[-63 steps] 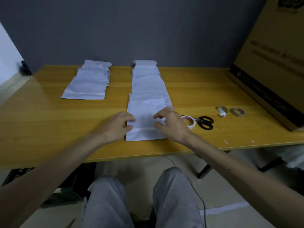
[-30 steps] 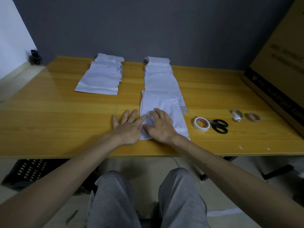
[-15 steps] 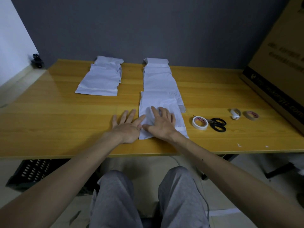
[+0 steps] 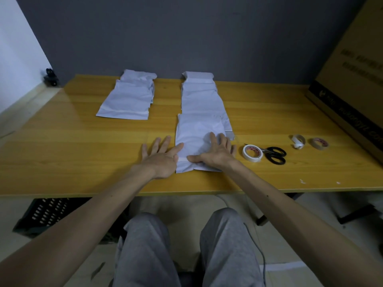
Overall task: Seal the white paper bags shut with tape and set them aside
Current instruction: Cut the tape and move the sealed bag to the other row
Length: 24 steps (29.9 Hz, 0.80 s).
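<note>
A white paper bag (image 4: pixel 194 131) lies flat near the table's front edge, at the near end of a row of overlapping white bags (image 4: pixel 200 96). My left hand (image 4: pixel 161 157) lies flat with straight fingers on the table, its thumb side touching the bag's left edge. My right hand (image 4: pixel 215 154) presses flat on the bag's lower right part, fingers spread. A roll of white tape (image 4: pixel 252 153) sits just right of my right hand.
A second stack of white bags (image 4: pixel 128 98) lies at the back left. Black scissors (image 4: pixel 275 155) lie beside the tape roll. Two small tape rolls (image 4: pixel 319 143) sit further right. A large cardboard box (image 4: pixel 352 79) stands at the right edge of the wooden table (image 4: pixel 72 141).
Both hands went from curled at the bag's lower edge to flat. My right hand has slid rightward across the bag; my left hand stays at its left edge.
</note>
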Tool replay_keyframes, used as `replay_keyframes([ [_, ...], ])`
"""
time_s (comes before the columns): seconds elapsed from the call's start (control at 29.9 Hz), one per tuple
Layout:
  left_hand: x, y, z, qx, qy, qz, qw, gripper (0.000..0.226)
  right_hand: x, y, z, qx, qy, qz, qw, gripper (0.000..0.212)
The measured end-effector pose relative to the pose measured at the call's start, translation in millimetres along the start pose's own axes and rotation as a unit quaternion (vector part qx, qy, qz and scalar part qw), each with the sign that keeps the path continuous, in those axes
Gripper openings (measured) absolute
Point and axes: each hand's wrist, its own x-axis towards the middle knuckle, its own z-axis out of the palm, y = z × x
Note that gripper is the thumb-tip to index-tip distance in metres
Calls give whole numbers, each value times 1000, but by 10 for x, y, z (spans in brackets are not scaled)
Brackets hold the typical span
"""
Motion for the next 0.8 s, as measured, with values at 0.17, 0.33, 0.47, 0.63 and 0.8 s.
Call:
replay_keyframes([
  [0.17, 11, -1, 4, -1, 2, 1, 1000, 48, -1, 151, -125, 23, -5, 14, 1000, 119],
  [0.33, 8, -3, -18, -4, -9, 8, 1000, 48, -31, 308, -264, 25, -23, 12, 999, 119],
  [0.47, 4, -1, -13, 6, -9, 9, 1000, 48, -69, 300, -282, 14, -26, 5, 1000, 119],
  [0.63, -14, -6, -76, 17, -17, 12, 1000, 48, -86, 264, -249, -29, -1, -29, 999, 113],
  [0.8, -36, -40, -202, 30, -20, 24, 999, 50, -143, 169, -159, -62, 9, -69, 996, 101],
])
